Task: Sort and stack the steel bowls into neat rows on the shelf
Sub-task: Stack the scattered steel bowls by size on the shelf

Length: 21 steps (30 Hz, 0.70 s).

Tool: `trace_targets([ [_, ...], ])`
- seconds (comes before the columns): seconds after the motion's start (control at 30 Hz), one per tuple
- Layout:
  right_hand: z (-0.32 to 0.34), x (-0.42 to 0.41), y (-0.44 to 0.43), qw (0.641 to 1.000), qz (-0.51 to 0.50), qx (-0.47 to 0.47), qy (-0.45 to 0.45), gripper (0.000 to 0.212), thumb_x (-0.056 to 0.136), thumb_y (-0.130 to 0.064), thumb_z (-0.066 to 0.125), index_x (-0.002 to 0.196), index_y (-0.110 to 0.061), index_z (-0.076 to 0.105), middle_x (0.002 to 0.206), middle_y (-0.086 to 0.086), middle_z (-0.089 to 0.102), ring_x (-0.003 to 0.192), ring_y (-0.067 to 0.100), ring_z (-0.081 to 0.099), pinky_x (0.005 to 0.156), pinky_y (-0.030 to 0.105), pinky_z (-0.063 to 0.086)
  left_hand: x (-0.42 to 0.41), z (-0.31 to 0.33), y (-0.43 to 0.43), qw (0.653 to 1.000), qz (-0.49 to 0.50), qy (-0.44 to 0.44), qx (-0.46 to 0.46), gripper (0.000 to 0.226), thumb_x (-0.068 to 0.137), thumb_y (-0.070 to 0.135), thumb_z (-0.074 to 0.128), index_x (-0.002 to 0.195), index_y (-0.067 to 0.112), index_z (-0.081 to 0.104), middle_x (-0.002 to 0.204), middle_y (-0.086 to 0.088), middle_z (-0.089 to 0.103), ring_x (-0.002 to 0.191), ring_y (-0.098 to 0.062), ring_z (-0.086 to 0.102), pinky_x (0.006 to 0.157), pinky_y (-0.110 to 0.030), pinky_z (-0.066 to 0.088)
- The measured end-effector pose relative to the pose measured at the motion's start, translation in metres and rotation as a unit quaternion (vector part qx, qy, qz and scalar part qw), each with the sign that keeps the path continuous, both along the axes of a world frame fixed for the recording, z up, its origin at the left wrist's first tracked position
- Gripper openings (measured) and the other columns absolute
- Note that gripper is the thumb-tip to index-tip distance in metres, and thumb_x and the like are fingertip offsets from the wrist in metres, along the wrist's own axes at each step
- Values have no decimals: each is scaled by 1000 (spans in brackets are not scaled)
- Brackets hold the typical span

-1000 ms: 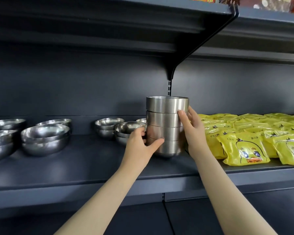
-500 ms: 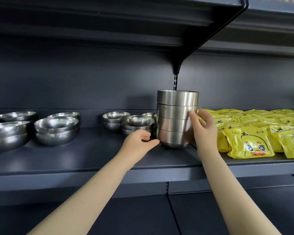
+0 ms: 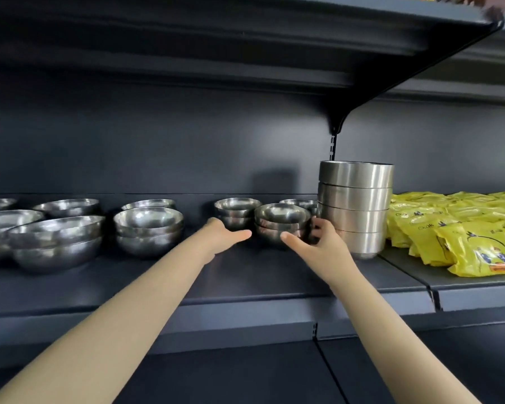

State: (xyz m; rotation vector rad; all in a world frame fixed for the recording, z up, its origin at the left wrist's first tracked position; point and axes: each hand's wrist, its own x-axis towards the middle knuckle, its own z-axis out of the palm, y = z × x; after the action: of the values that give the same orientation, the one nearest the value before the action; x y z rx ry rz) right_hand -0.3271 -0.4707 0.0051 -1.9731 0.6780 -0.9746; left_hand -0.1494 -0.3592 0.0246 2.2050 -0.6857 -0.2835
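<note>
A tall stack of several straight-sided steel bowls (image 3: 354,205) stands on the dark shelf (image 3: 245,275), free of both hands. Just left of it sits a small stack of two round steel bowls (image 3: 282,221). My right hand (image 3: 318,246) grips this small stack, fingers curled round its right side and thumb stretched across its front. My left hand (image 3: 229,236) hovers at the stack's left side with the thumb pointing toward it, a small gap between; its fingers are hidden. Another small bowl stack (image 3: 236,211) stands behind my left hand.
Further left stand a medium bowl stack (image 3: 149,228), large bowls (image 3: 59,240) and more bowls along the back. Yellow snack packets (image 3: 464,234) fill the shelf to the right of the tall stack. An upper shelf with a bracket (image 3: 337,123) hangs overhead.
Both hands have let go of the tall stack, which now stands on the shelf. They moved left to the small two-bowl stack, and my right hand took hold of it.
</note>
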Motion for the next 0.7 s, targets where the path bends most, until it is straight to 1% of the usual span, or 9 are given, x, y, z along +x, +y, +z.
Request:
trace_targets([
  [0.07, 0, 13, 0, 1000, -3, 14, 26, 94, 78, -47, 75, 149, -12, 25, 143, 0, 46, 131, 19, 44, 91, 22, 34, 10, 3, -10, 1000, 7, 8, -6, 108, 81, 60, 65, 151, 2, 7, 144, -18, 43, 126, -31, 48, 94, -36, 45],
  [0.13, 2, 26, -1, 998, 0, 46, 46, 101, 77, -45, 77, 151, -10, 18, 146, 0, 44, 133, 20, 42, 93, 22, 34, 20, 2, -19, 999, 11, 25, -31, 111, 83, 55, 66, 152, 2, -2, 152, -17, 30, 134, -33, 39, 103, -38, 41],
  [0.2, 4, 36, -3, 997, -9, 64, 46, 104, 75, -42, 79, 151, -8, 16, 145, 1, 46, 132, 21, 43, 95, 23, 35, 28, 1, -24, 997, 19, 37, -65, 113, 83, 47, 70, 153, 5, -9, 159, -14, 16, 142, -32, 28, 109, -39, 35],
  [0.3, 5, 46, -8, 996, -37, 69, 39, 103, 74, -36, 82, 149, -6, 18, 143, 4, 48, 130, 21, 45, 95, 23, 35, 40, 0, -28, 991, 18, 52, -120, 118, 81, 38, 76, 153, 10, -14, 160, -10, 14, 144, -29, 24, 113, -38, 31],
  [0.4, 1, 55, -11, 995, -75, 31, 62, 103, 74, -39, 81, 149, -5, 20, 143, 8, 48, 131, 26, 44, 98, 27, 36, 52, -2, -35, 986, -16, 68, -152, 120, 79, 37, 78, 153, 14, -13, 161, -6, 15, 144, -27, 25, 113, -38, 30],
  [0.47, -1, 57, -15, 992, -94, 2, 79, 99, 73, -41, 80, 148, -6, 26, 142, 10, 50, 130, 28, 46, 96, 28, 37, 59, -7, -40, 982, -29, 65, -172, 120, 78, 39, 78, 154, 13, -11, 160, -6, 20, 144, -26, 27, 112, -37, 30],
  [0.57, -5, 55, -25, 991, -101, -27, 79, 84, 70, -43, 82, 138, -12, 44, 132, 5, 59, 121, 24, 54, 91, 25, 41, 65, -15, -48, 981, -37, 53, -183, 117, 77, 41, 79, 154, 10, -3, 157, -8, 25, 141, -26, 31, 113, -36, 32],
  [0.7, -12, 54, -35, 989, -107, -52, 84, 76, 61, -53, 83, 124, -18, 59, 116, -2, 68, 111, 18, 62, 96, 34, 49, 71, -18, -57, 982, -30, 39, -183, 115, 74, 38, 82, 153, 7, 5, 155, -9, 27, 139, -29, 35, 113, -42, 33],
])
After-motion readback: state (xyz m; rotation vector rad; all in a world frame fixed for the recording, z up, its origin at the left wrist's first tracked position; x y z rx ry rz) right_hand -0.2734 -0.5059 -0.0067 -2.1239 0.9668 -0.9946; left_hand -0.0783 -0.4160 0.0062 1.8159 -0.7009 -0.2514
